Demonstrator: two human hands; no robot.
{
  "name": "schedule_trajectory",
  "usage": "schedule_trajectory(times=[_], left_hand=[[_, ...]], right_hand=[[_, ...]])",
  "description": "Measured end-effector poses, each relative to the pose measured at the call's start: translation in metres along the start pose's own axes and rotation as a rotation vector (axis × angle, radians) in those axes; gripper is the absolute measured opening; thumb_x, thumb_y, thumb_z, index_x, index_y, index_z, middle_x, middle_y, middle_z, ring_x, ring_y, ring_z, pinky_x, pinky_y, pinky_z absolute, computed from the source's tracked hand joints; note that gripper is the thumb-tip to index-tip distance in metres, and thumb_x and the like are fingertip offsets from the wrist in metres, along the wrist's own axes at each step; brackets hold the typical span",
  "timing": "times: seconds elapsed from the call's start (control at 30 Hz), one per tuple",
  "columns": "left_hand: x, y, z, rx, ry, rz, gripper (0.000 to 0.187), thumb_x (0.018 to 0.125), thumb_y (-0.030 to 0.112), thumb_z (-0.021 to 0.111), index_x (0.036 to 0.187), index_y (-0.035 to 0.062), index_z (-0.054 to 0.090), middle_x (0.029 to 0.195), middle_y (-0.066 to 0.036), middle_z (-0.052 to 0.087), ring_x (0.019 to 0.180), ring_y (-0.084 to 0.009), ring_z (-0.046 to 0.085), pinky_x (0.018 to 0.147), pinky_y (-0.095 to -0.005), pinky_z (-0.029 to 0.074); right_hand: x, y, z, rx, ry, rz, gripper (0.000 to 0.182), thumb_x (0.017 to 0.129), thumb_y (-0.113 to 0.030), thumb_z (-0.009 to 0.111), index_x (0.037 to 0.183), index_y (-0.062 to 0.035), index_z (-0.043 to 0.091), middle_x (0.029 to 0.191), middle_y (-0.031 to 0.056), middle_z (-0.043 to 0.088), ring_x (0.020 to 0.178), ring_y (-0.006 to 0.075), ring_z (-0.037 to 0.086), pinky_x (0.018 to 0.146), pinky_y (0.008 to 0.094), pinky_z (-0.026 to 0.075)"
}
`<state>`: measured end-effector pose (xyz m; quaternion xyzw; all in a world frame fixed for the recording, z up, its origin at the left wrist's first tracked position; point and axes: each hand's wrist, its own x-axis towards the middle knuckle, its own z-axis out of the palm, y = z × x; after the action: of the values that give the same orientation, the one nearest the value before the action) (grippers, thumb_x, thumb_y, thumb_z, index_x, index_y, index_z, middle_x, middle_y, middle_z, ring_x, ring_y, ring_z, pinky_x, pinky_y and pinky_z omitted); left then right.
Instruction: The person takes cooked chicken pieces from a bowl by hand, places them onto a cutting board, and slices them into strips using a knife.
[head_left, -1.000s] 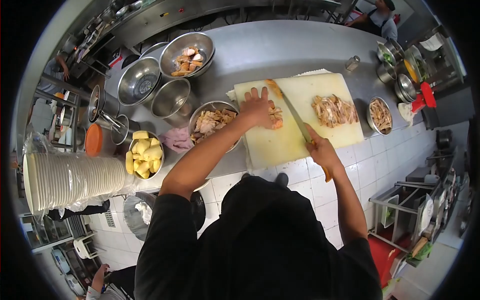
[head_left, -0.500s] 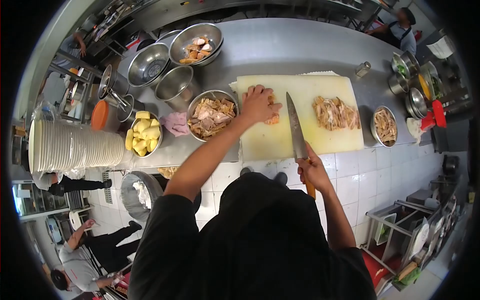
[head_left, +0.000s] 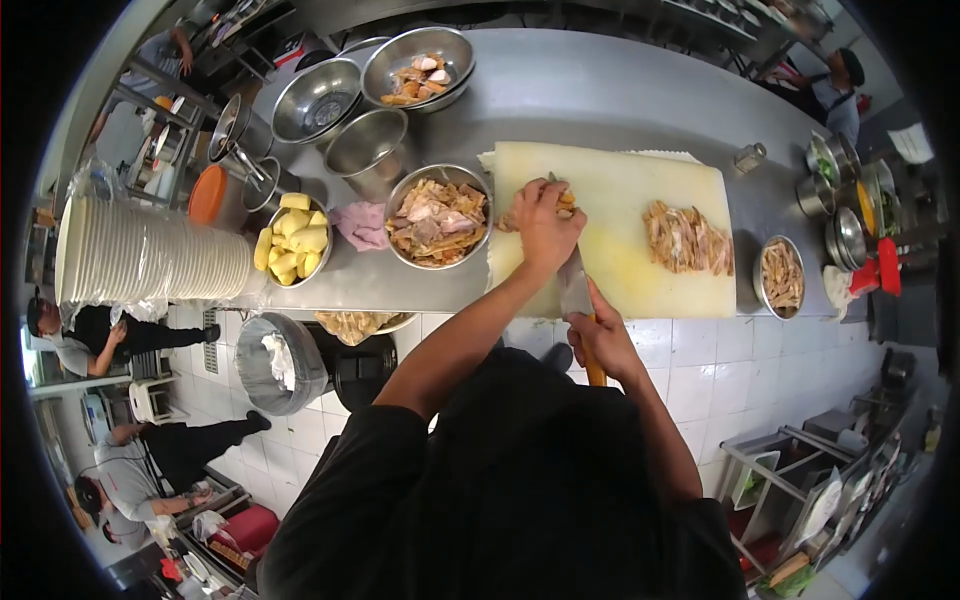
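Observation:
My right hand (head_left: 606, 338) is wrapped round the orange-brown handle of a large chef's knife (head_left: 574, 287). The blade points away from me across the cutting board (head_left: 640, 175), its tip part partly hidden by my left hand. My left hand (head_left: 548, 228) has its fingers curled down on cooked meat (head_left: 567, 204) at the board's left side, close against the blade. Most of that meat is covered by the hand. A pile of sliced cooked meat (head_left: 688, 238) lies on the board's right half.
Left of the board stand a bowl of meat pieces (head_left: 437, 216), a pink cloth (head_left: 360, 226), a bowl of peeled potatoes (head_left: 296, 240) and stacked plates (head_left: 150, 255). A bowl of meat strips (head_left: 781, 278) stands at right. A lined bin (head_left: 282, 365) is below the counter.
The knife has swung left from the board's middle to my left hand, its blade beside the meat. My left fingers, spread before, are now curled in.

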<state>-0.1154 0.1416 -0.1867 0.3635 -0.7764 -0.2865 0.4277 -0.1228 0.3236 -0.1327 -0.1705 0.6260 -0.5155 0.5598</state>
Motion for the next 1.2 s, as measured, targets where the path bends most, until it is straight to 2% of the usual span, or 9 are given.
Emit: schedule_trajectory(times=[0.2,0.4,0.47,0.53,0.63,0.73,0.9,0.97,1.2], left_hand=[[0.048,0.002,-0.015,-0.212,0.204,-0.104,0.033,0.066,0.012,0.071,0.099,0.0054,0.069,0.099,-0.012,0.058,0.093,-0.0308,0.055,0.087,-0.0411,0.046],[0.191,-0.017,-0.064,-0.435,0.371,0.014,0.029,0.063,0.012,0.071,0.092,0.0069,0.071,0.089,-0.013,0.06,0.086,-0.0299,0.057,0.081,-0.0402,0.047],[0.249,-0.046,-0.074,-0.296,0.548,0.113,0.022,0.072,0.016,0.073,0.088,0.0026,0.069,0.092,-0.008,0.066,0.078,-0.018,0.062,0.065,-0.0313,0.049],[0.279,-0.04,-0.111,-0.572,0.195,-0.089,0.029,0.069,0.023,0.074,0.089,0.0018,0.071,0.082,-0.015,0.069,0.081,-0.0309,0.065,0.076,-0.0405,0.051],[0.31,-0.111,-0.108,-0.146,0.046,-0.171,0.038,0.072,0.032,0.075,0.092,0.0001,0.072,0.088,-0.019,0.071,0.085,-0.032,0.069,0.077,-0.04,0.052],[0.304,-0.148,-0.099,0.126,-0.121,-0.007,0.041,0.076,0.037,0.073,0.099,0.0023,0.072,0.092,-0.019,0.072,0.089,-0.0325,0.069,0.082,-0.0394,0.052],[0.203,-0.062,-0.09,0.025,-0.725,0.32,0.037,0.073,0.023,0.073,0.106,0.0076,0.072,0.117,-0.018,0.063,0.111,-0.0331,0.059,0.097,-0.039,0.047],[0.164,-0.062,-0.074,0.138,-0.808,0.502,0.029,0.071,0.018,0.072,0.1,0.0101,0.073,0.115,-0.014,0.061,0.114,-0.0347,0.052,0.097,-0.0391,0.046],[0.149,-0.093,-0.048,0.118,-0.829,0.429,0.03,0.069,0.014,0.071,0.098,0.0082,0.072,0.098,-0.016,0.063,0.097,-0.0362,0.059,0.088,-0.041,0.049]], right_hand=[[0.012,-0.051,0.017,-0.157,0.002,-0.082,0.072,0.094,-0.008,0.054,0.155,-0.0148,0.016,0.066,0.0046,0.054,0.047,0.0132,0.05,0.045,0.028,0.044],[0.068,-0.161,0.075,-0.275,-0.027,-0.225,0.073,0.091,-0.01,0.054,0.154,-0.0089,0.017,0.064,0.0051,0.054,0.047,0.0132,0.05,0.045,0.0296,0.043],[0.096,-0.193,0.095,-0.33,-0.063,-0.331,0.071,0.09,-0.01,0.054,0.153,-0.0083,0.021,0.067,0.0062,0.055,0.05,0.0133,0.051,0.046,0.0298,0.044],[0.112,-0.215,0.108,-0.325,-0.033,-0.36,0.07,0.091,-0.01,0.055,0.153,-0.0102,0.023,0.065,0.005,0.054,0.048,0.0131,0.05,0.045,0.0294,0.043],[0.111,-0.209,0.101,-0.308,0.051,-0.343,0.069,0.091,-0.011,0.056,0.153,-0.0128,0.025,0.063,0.0043,0.053,0.047,0.0128,0.048,0.044,0.0293,0.041],[0.099,-0.186,0.066,-0.226,0.14,-0.273,0.066,0.091,-0.01,0.057,0.151,-0.0163,0.03,0.065,0.005,0.053,0.047,0.0127,0.048,0.042,0.029,0.04],[0.04,-0.123,0.016,-0.136,0.258,-0.093,0.065,0.091,-0.008,0.058,0.15,-0.0162,0.033,0.064,0.0054,0.053,0.045,0.0123,0.048,0.041,0.0278,0.039],[0.025,-0.091,0.001,-0.103,0.307,-0.04,0.065,0.091,-0.008,0.057,0.151,-0.0163,0.033,0.064,0.0057,0.054,0.044,0.0122,0.048,0.04,0.0276,0.04],[-0.018,-0.025,0.004,0.005,0.408,0.029,0.065,0.092,-0.007,0.055,0.152,-0.0184,0.031,0.064,0.0051,0.055,0.043,0.0118,0.048,0.04,0.0267,0.041]])
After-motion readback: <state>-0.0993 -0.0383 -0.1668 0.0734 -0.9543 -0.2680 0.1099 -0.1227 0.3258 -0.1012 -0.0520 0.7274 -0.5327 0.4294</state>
